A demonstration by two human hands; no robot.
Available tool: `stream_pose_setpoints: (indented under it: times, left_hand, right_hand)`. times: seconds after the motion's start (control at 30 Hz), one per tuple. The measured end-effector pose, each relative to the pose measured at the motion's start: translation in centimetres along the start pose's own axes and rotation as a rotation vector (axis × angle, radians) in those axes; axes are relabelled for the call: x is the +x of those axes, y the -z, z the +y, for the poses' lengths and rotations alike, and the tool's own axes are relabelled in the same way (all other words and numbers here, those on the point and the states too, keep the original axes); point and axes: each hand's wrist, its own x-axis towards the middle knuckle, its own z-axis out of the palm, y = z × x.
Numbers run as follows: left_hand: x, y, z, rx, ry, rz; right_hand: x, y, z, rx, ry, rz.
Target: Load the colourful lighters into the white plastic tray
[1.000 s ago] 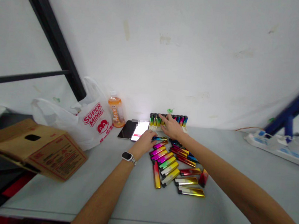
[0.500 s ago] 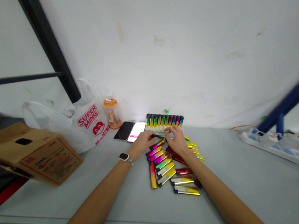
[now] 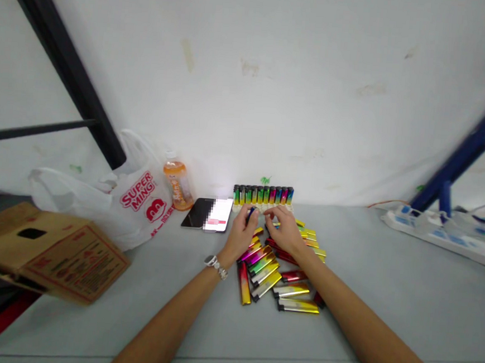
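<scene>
My left hand (image 3: 241, 233) is closed around a lighter (image 3: 250, 213), whose dark blue end shows at the thumb; the rest is hidden by the fingers. Just right of it, my right hand (image 3: 284, 228) has its fingers bent and apart, with nothing visible in them. Behind both hands, a row of upright coloured lighters (image 3: 263, 194) stands in a pale rack (image 3: 237, 208), partly covered by the fingers. Below the hands lie loose lighters in silver and yellow (image 3: 265, 287), red and yellow (image 3: 244, 284), and magenta (image 3: 257, 255).
Left of the rack lie a dark phone (image 3: 195, 214) and a lit phone (image 3: 222, 213). Farther left are an orange drink bottle (image 3: 179, 185), a white plastic bag (image 3: 116, 211) and a cardboard box (image 3: 76, 261). A white power strip (image 3: 439, 236) lies at the right.
The lighter in my left hand has turned from lying level to having its dark end raised. My left hand has shifted slightly right and rolled. The view has moved a little.
</scene>
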Motion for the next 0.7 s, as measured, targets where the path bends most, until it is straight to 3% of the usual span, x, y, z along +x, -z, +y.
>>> stream_pose_setpoints:
  times: [0.2,0.37,0.5,0.7]
  left_hand:
    - [-0.2,-0.4,0.3,0.184,-0.001,-0.019]
    - [-0.2,-0.3,-0.2,0.268,0.039,0.013]
    - [-0.2,-0.1,-0.3,0.294,0.055,0.025]
    - [0.1,-0.1,-0.2,0.302,0.035,0.055]
  right_hand:
    - [1.7,-1.0,1.0,-0.083,0.007,-0.021]
    - [4.1,-2.2,1.9,-0.154,-0.063,0.059]
    - [5.6,-1.9,1.4,-0.121,-0.082,0.103]
    - [4.1,-0.6,-0.2,0.064,-0.108,0.101]
